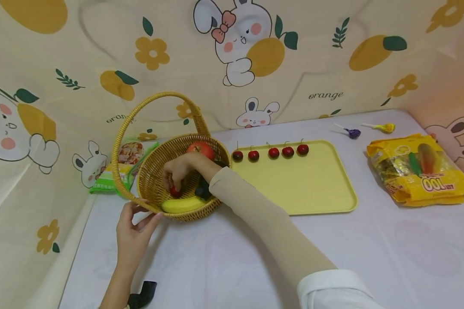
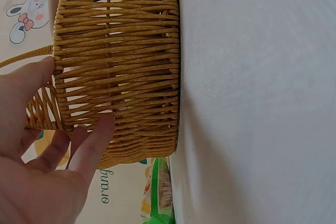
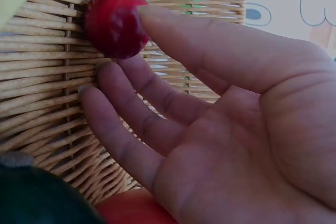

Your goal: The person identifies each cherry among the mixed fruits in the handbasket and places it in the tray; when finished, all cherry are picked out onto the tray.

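Observation:
A wicker basket [image 1: 151, 171] with a tall arched handle stands on the left of the table. My right hand [image 1: 181, 169] reaches down inside it and pinches a shiny dark red cherry [image 3: 116, 23] between thumb and fingertips, close to the woven wall. At the near rim, my left hand [image 1: 133, 234] grips the basket by the foot of the handle, thumb on one side and fingers around the other. In the basket lie a yellow banana [image 1: 183, 205], a large red round fruit [image 1: 202, 149] and a dark green fruit [image 3: 42, 195], partly hidden by my right arm in the head view.
Right of the basket is a yellow tray [image 1: 313, 184], with several stemmed cherries [image 1: 273, 152] in a row along its back edge. Two lollipops [image 1: 353, 133] and a yellow snack bag [image 1: 421, 171] lie farther right. A green package [image 1: 133, 156] sits behind the basket.

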The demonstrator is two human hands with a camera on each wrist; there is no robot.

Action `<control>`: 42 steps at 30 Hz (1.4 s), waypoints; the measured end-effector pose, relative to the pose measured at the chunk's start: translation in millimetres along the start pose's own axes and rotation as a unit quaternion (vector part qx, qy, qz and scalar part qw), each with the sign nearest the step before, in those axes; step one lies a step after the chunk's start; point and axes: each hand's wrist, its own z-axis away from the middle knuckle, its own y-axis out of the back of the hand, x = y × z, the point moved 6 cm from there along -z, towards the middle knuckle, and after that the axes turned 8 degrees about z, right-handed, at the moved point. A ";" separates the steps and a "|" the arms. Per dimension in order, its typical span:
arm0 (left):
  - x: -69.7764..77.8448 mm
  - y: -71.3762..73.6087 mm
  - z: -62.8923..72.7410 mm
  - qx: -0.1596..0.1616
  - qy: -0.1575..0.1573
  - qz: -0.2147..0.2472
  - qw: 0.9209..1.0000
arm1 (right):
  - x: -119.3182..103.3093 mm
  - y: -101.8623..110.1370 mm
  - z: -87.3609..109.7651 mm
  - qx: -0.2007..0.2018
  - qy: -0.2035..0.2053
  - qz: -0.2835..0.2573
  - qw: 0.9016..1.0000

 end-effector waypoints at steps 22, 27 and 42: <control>-0.2 0.0 0.3 0.004 0.003 -0.010 1.000 | 0.2 -6.9 0.6 -0.041 0.001 -0.035 0.999; 0.9 0.3 0.0 0.002 0.000 -0.003 1.000 | -4.7 -4.6 1.3 -0.032 0.023 -0.007 0.999; 1.4 -1.5 0.9 -0.005 -0.008 0.000 1.000 | -23.2 48.1 110.8 0.170 0.240 -0.015 0.956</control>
